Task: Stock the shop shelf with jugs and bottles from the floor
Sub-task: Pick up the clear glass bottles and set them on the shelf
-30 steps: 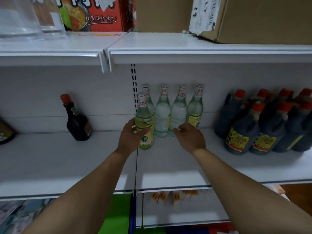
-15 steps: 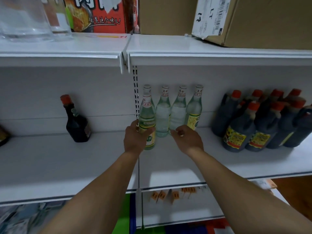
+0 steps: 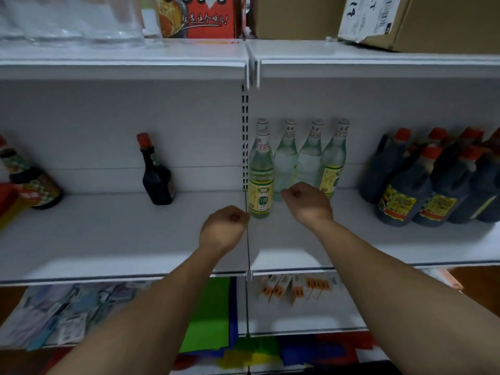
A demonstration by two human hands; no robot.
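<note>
A clear glass bottle (image 3: 260, 182) with a yellow-green label stands upright on the white middle shelf (image 3: 108, 234), in front of another just like it. Three more clear bottles (image 3: 308, 158) line the back to its right. My left hand (image 3: 223, 230) hangs just left of and below the front bottle, apart from it, fingers loosely curled and holding nothing. Just right of that bottle is my right hand (image 3: 308, 203), in front of the back row with its fingers drooping away from me and nothing in it.
Several dark jugs with red caps (image 3: 403, 196) crowd the shelf's right end. A lone dark bottle (image 3: 155, 177) stands left of centre, another bottle (image 3: 32, 182) at the far left. Cardboard boxes (image 3: 422, 20) sit on the shelf above. Bare shelf lies between the lone bottle and the clear bottles.
My left hand has let go of the front clear bottle and drawn back towards me. My right hand has also pulled back a little from the back row.
</note>
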